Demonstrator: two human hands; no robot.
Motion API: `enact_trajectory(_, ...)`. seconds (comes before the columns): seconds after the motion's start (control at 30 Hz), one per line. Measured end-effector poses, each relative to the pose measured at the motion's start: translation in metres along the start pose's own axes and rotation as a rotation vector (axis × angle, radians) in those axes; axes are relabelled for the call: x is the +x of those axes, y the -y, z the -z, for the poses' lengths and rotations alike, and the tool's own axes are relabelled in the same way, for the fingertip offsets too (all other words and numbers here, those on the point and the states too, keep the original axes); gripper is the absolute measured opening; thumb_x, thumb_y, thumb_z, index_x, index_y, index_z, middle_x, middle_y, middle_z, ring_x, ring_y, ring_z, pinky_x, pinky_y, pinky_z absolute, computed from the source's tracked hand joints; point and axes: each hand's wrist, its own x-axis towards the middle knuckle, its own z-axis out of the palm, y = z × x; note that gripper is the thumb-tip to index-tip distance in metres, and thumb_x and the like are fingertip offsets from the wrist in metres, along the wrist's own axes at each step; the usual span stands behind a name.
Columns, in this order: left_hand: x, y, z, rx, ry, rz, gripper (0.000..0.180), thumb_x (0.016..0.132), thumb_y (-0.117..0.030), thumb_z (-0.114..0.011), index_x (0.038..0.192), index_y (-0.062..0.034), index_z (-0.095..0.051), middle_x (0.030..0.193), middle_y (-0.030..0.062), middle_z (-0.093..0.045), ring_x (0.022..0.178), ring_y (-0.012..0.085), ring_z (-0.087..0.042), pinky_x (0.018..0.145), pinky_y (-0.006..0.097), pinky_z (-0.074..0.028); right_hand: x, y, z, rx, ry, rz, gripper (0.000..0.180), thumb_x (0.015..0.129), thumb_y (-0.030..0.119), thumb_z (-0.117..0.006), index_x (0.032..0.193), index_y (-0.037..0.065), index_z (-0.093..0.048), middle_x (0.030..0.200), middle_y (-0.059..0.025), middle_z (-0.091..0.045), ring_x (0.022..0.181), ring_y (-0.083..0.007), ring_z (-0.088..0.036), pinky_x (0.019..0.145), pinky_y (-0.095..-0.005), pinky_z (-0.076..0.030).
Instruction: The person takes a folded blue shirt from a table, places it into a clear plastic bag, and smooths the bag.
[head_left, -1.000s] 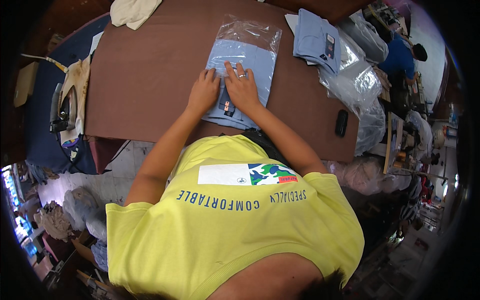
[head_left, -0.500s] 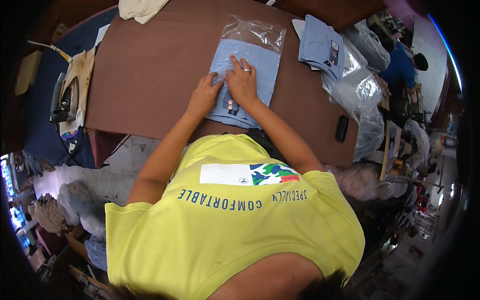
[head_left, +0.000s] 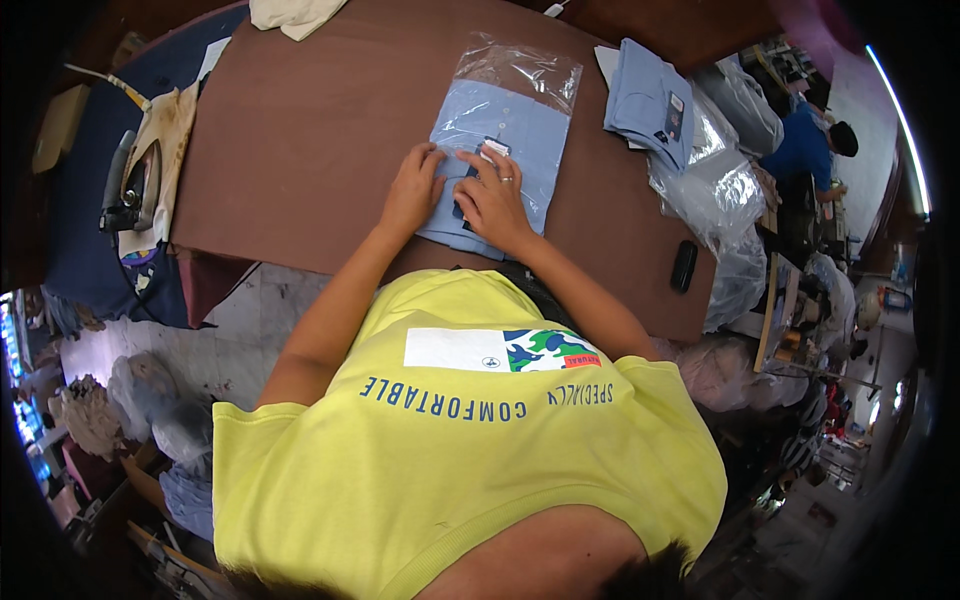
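A folded light blue shirt (head_left: pixel 545 135) lies inside a clear plastic bag (head_left: pixel 530 68), whose unfilled end stretches past the shirt on the far side. My left hand (head_left: pixel 412 192) rests along the left edge of the package, fingers extended and thumb apart. Over the middle of the shirt is my right hand (head_left: pixel 496 205), a ring on one finger, its fingers spread and bent. Its fingertips touch the bag by a dark hang tag (head_left: pixel 494 150) with a white label. Part of the tag is hidden beneath that hand.
The package lies on a brown-covered table (head_left: pixel 310 130). At right are more folded blue shirts (head_left: pixel 645 100), clear plastic bags (head_left: pixel 715 190) and a black case (head_left: pixel 684 266). An iron (head_left: pixel 135 185) stands at left on a stained cloth. A person in blue (head_left: pixel 803 145) sits beyond.
My right hand has drawn back slightly toward me and its fingers have bent more. The dark tag now shows farther up the shirt, by the fingertips. My left hand has barely moved.
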Motion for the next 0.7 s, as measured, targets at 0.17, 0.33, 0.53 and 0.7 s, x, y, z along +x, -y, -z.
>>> enact_trajectory(0.17, 0.002, 0.0, 0.003, 0.019, 0.004, -0.036, 0.035, 0.077, -0.003, -0.063, 0.111, -0.0035, -0.054, 0.118, 0.0144, -0.05, 0.106, 0.0334, -0.052, 0.086, 0.039, -0.046, -0.016, 0.013, 0.042, 0.419, 0.173, 0.03, 0.007, 0.082, 0.012, -0.06, 0.085, 0.005, -0.06, 0.121, -0.0081, -0.054, 0.12, -0.0312, -0.042, 0.099, -0.0415, -0.033)
enact_trajectory(0.33, 0.005, -0.007, 0.012, -0.033, -0.008, 0.029, 0.032, 0.076, -0.001, -0.063, 0.107, -0.0051, -0.056, 0.114, 0.0129, -0.052, 0.105, 0.0318, -0.052, 0.085, 0.039, -0.047, -0.068, -0.026, 0.108, 0.761, 0.144, -0.364, 0.007, 0.087, 0.007, -0.055, 0.088, 0.002, -0.06, 0.101, -0.0086, -0.061, 0.093, -0.0179, -0.057, 0.082, -0.0296, -0.045)
enact_trajectory(0.53, 0.01, 0.003, 0.012, -0.12, -0.057, 0.114, 0.024, 0.077, -0.002, -0.063, 0.101, -0.006, -0.059, 0.1, 0.012, -0.057, 0.086, 0.0298, -0.059, 0.073, 0.037, -0.049, -0.27, -0.065, 0.184, 0.153, 0.516, -1.271, 0.027, 0.084, 0.022, -0.062, 0.073, -0.003, -0.062, 0.063, -0.0114, -0.06, 0.069, -0.0171, -0.059, 0.071, -0.0298, -0.045)
enact_trajectory(0.7, 0.007, 0.019, 0.014, -0.005, -0.04, 0.024, 0.017, 0.079, -0.006, -0.064, 0.096, -0.0058, -0.062, 0.086, 0.01, -0.059, 0.071, 0.0257, -0.061, 0.064, 0.035, -0.05, -0.376, -0.041, 0.18, -0.702, 0.303, -1.8, 0.024, 0.08, 0.027, -0.065, 0.083, 0.003, -0.068, 0.081, -0.0174, -0.067, 0.088, -0.0345, -0.065, 0.074, -0.0435, -0.05)
